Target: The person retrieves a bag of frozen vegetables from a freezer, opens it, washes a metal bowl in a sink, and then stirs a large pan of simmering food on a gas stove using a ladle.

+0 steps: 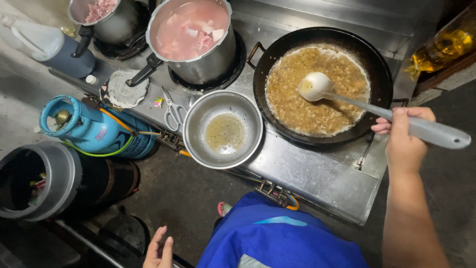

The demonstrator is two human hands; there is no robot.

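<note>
Setting: steel stove top [317,171] seen from above, dark floor below it, a person in blue clothing standing at its front edge
Right hand: the right hand [404,136] is clamped around the grey handle of a ladle [347,97], fingers wrapped over the top, arm reaching in from the lower right
Ladle: its pale bowl rests in the food near the middle of the wok, handle slanting back to the hand
Wok: the black wok [322,84] sits on the right burner, filled with a brownish, grainy mixture with a pale ring at its edge
Left hand: the left hand [158,248] hangs low at the bottom edge, holding nothing, fingers loosely apart, well away from the stove
Steel bowl: a round steel bowl [223,129] stands just left of the wok with a small pool of oily liquid at the bottom
Nearby: scissors [173,111] beside the bowl, a pot of pinkish water and meat [191,37] behind it, a blue gas cylinder [94,129] on the floor to the left
Risk: as a judgement, a quick stir could push hot mixture over the shallow wok rim toward the wrist; the bowl juts past the front edge of the stove, so a knock could tip its oil onto the floor
</note>
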